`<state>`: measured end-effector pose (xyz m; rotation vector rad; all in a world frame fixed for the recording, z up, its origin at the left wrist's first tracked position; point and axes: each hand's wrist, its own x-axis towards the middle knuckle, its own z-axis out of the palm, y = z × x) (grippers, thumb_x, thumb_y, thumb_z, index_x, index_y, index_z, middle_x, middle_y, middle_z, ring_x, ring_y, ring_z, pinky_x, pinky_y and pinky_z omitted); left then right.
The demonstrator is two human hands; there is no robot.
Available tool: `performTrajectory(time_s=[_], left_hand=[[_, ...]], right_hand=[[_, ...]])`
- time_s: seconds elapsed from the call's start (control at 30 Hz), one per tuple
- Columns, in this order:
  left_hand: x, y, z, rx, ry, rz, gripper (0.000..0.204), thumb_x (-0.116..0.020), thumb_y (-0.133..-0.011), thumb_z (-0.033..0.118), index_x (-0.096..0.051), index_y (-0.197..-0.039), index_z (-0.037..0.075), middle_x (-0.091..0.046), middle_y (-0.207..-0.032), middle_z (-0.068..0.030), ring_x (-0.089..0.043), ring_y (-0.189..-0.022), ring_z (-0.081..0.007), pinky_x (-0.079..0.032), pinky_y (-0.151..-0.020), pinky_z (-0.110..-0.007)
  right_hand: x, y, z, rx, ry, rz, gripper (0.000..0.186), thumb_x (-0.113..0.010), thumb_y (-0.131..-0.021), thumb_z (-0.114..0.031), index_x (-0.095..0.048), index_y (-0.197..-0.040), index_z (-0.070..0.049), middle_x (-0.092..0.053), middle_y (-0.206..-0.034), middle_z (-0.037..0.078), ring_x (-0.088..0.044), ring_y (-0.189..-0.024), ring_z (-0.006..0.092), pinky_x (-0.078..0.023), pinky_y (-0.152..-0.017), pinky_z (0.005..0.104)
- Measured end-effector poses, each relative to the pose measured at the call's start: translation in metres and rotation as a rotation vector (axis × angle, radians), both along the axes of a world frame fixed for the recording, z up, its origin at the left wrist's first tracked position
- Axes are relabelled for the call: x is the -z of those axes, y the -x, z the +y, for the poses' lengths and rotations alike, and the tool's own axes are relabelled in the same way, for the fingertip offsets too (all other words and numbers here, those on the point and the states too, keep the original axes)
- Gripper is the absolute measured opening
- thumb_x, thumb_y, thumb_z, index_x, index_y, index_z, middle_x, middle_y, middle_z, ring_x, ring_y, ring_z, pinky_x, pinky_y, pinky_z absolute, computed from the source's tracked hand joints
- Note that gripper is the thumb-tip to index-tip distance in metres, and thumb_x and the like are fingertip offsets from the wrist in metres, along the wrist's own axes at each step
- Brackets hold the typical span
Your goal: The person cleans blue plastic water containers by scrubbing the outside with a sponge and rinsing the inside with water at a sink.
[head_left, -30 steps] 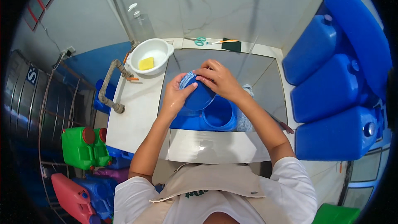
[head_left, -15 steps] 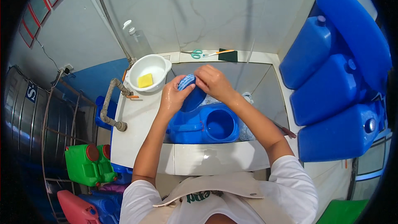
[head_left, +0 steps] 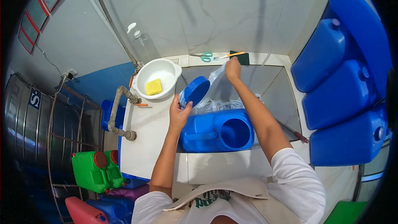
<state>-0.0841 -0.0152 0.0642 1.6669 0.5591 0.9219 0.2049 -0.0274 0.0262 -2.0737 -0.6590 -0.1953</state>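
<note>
My left hand [head_left: 179,115] grips a round blue screw lid [head_left: 197,90] by its ridged edge, tilted above the sink. From beside the lid a thin, translucent plastic strip [head_left: 217,74] stretches up to my right hand [head_left: 233,69], whose closed fingers pinch its far end. Whether the strip still touches the lid is hard to make out. Below lies a blue plastic jug [head_left: 199,135] on its side in the sink, its wide round mouth uncovered. Crumpled clear plastic strips [head_left: 215,105] are heaped behind the jug.
A white basin [head_left: 143,74] with a yellow sponge [head_left: 154,87] sits left of the sink, near a pipe tap [head_left: 120,99]. Scissors [head_left: 206,57], a toothbrush [head_left: 229,56] and a dark scouring pad [head_left: 244,59] lie on the back ledge. Large blue jugs [head_left: 331,103] line the right side.
My right hand has moved away from the lid, up and right, drawing out the plastic strip. My left hand still holds the lid, now turned more upright. The view has shifted slightly.
</note>
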Motion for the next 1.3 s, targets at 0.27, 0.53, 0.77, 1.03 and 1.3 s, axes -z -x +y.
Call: performTrajectory(time_s=[0.27,0.53,0.77,1.03,1.3], left_hand=[[-0.001,0.028,0.016,-0.054,0.128,0.054,0.04,-0.065,-0.079,0.008,-0.049,-0.114,-0.003,-0.058,-0.096,-0.0073,-0.058,-0.088,-0.0158,-0.045,-0.082,-0.025],[0.001,0.066,0.017,-0.086,0.644,-0.322,0.033,-0.06,-0.081,0.002,-0.05,-0.112,-0.001,-0.054,-0.112,-0.0088,-0.055,-0.099,-0.0171,-0.046,-0.087,-0.031],[0.014,0.079,0.017,0.104,1.04,-0.44,0.05,-0.056,-0.081,0.012,-0.037,-0.126,0.007,-0.051,-0.119,-0.0122,-0.053,-0.108,-0.0249,-0.045,-0.092,-0.04],[0.027,0.099,0.022,0.185,1.211,-0.445,0.047,-0.05,-0.088,0.024,-0.037,-0.128,0.004,-0.049,-0.125,-0.0152,-0.048,-0.117,-0.0283,-0.038,-0.099,-0.046],[0.012,0.071,0.045,0.304,1.239,-0.627,0.049,-0.036,-0.095,0.038,-0.036,-0.131,0.005,-0.046,-0.13,-0.0148,-0.044,-0.12,-0.0299,-0.034,-0.101,-0.048]], right_hand=[[0.018,-0.001,-0.002,0.073,0.222,-0.088,0.012,-0.044,-0.082,-0.002,-0.046,-0.092,0.004,-0.054,-0.092,0.026,-0.058,-0.083,0.0415,-0.048,-0.071,0.0471],[-0.023,0.023,0.037,-0.254,0.264,-0.5,0.028,-0.047,-0.077,-0.001,-0.056,-0.102,0.006,-0.055,-0.103,0.025,-0.054,-0.098,0.0379,-0.044,-0.086,0.0435],[-0.025,0.199,0.179,-1.461,0.498,-0.306,0.034,-0.057,-0.076,-0.017,-0.063,-0.109,-0.009,-0.055,-0.118,0.015,-0.049,-0.111,0.0321,-0.037,-0.097,0.0374],[0.003,0.214,0.197,-0.744,0.79,-0.272,0.038,-0.063,-0.073,-0.018,-0.061,-0.109,-0.007,-0.052,-0.116,0.015,-0.054,-0.103,0.0342,-0.045,-0.087,0.042],[-0.101,0.189,0.078,-0.969,0.27,0.421,0.031,-0.055,-0.079,-0.022,-0.052,-0.101,0.0,-0.056,-0.082,0.012,-0.054,-0.077,0.0221,-0.045,-0.067,0.0364]])
